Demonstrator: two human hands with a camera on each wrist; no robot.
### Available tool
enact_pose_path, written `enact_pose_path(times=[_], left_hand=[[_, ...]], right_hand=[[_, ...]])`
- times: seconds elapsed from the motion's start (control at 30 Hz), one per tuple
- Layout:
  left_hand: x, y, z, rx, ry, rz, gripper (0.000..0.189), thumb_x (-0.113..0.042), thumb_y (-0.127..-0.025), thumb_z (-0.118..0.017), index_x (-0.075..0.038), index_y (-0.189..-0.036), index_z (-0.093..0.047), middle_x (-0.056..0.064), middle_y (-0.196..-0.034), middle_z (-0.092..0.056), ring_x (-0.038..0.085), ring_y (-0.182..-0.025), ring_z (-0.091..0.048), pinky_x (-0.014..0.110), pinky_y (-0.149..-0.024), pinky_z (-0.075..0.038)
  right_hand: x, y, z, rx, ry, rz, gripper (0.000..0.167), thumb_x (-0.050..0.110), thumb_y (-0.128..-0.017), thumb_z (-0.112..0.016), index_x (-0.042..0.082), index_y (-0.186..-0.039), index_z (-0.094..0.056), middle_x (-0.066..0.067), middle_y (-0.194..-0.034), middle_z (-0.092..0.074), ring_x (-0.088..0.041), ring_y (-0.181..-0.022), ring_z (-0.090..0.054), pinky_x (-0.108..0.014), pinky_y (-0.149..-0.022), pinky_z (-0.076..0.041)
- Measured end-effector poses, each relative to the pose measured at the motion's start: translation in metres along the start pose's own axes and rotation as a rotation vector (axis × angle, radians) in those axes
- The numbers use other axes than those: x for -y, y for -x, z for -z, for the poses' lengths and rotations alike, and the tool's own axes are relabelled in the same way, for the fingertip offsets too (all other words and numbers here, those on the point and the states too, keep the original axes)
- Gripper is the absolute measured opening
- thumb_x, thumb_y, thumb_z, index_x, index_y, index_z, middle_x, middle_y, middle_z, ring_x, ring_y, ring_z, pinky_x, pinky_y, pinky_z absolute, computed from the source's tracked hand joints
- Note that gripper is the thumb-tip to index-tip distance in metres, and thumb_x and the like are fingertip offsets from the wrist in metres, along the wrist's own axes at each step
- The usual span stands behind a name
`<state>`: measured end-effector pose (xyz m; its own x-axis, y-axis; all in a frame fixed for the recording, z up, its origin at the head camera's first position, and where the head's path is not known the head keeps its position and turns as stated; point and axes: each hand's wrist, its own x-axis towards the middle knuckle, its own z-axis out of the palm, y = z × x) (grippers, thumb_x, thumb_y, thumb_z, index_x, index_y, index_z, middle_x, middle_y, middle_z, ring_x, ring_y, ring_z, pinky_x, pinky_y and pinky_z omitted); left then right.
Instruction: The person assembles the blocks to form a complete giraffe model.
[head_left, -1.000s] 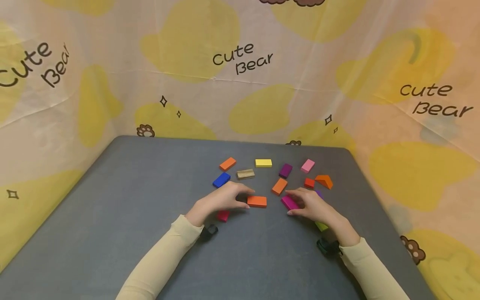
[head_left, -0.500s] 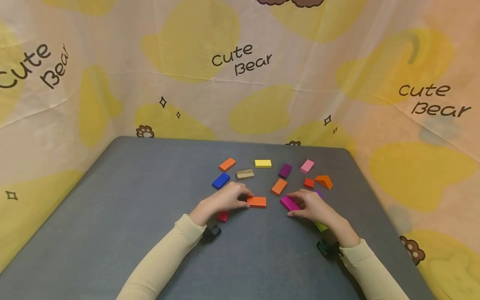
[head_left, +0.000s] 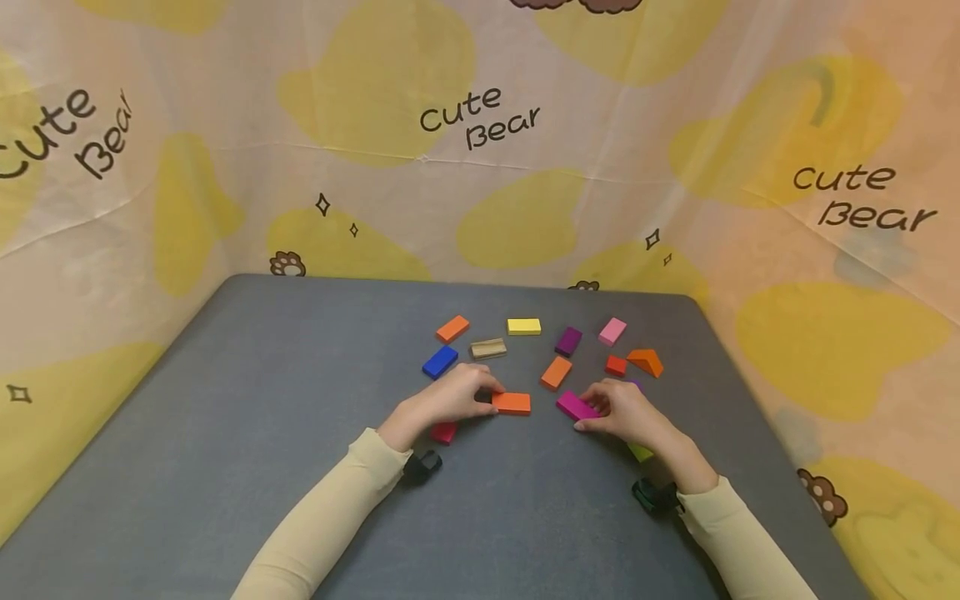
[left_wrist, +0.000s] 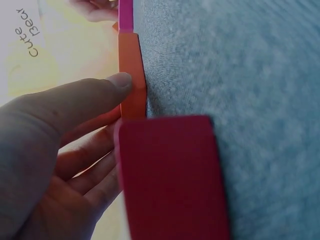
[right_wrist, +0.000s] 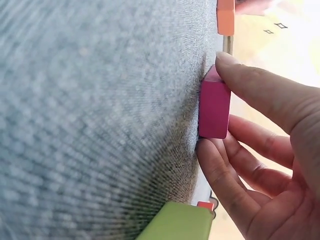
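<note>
My left hand (head_left: 444, 397) pinches the left end of a flat orange block (head_left: 513, 404) on the grey table. In the left wrist view its thumb lies on the block's long side (left_wrist: 131, 65), with the fingers partly hidden behind. My right hand (head_left: 628, 413) holds the right end of a magenta block (head_left: 576, 406) between thumb and fingers. The right wrist view has this block (right_wrist: 215, 110) low against the tabletop. The two held blocks lie apart, with a gap between them. A crimson block (left_wrist: 170, 180) sits close to the left hand, and a lime green block (right_wrist: 180, 222) near the right.
Beyond the hands lie a blue block (head_left: 440, 362), a wood-coloured piece (head_left: 488, 348), a yellow block (head_left: 523, 327), a dark purple block (head_left: 568, 341), a pink block (head_left: 612, 332), a small red block (head_left: 616, 366) and an orange triangular piece (head_left: 646, 362). A patterned curtain (head_left: 375, 208) surrounds the table.
The left thumb and fingers have closed in on the orange block's end. In the right hand's grip, the magenta block has shifted slightly left. The other blocks keep their places.
</note>
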<state>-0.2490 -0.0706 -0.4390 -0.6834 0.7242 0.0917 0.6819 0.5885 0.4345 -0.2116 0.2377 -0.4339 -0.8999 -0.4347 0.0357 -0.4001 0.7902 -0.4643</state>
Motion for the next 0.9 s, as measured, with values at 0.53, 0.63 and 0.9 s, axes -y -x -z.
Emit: enact_pose_path(times=[0.53,0.63,0.9], left_hand=[[0.0042,-0.0030,-0.0028,-0.036,0.054,0.010,0.027,-0.019,-0.081,-0.074,-0.011,-0.106,-0.072,-0.001,-0.099,-0.067,0.010,-0.089,-0.062,0.024,-0.078,-0.051],[0.0043,-0.0036,-0.0026,-0.044,0.058,0.005,0.026,-0.018,-0.080,-0.074,-0.011,-0.105,-0.072,0.000,-0.098,-0.068,0.010,-0.087,-0.062,0.023,-0.077,-0.050],[0.0038,-0.0011,0.0027,-0.071,0.077,0.021,0.024,-0.018,-0.080,-0.072,-0.012,-0.104,-0.072,-0.002,-0.098,-0.067,0.008,-0.088,-0.062,0.022,-0.076,-0.051]], right_hand=[[-0.0012,-0.0020,-0.0019,-0.008,-0.012,0.001,0.036,0.032,-0.074,-0.081,0.008,-0.097,-0.068,0.000,-0.084,-0.063,-0.012,-0.076,-0.057,-0.026,-0.068,-0.051],[-0.0004,-0.0020,-0.0012,0.001,-0.016,-0.011,0.036,0.032,-0.074,-0.081,0.008,-0.098,-0.068,0.000,-0.084,-0.063,-0.012,-0.076,-0.056,-0.025,-0.068,-0.050],[-0.0006,-0.0029,-0.0006,0.005,-0.035,-0.030,0.035,0.030,-0.074,-0.081,0.009,-0.099,-0.068,0.000,-0.086,-0.064,-0.013,-0.078,-0.057,-0.026,-0.070,-0.051]])
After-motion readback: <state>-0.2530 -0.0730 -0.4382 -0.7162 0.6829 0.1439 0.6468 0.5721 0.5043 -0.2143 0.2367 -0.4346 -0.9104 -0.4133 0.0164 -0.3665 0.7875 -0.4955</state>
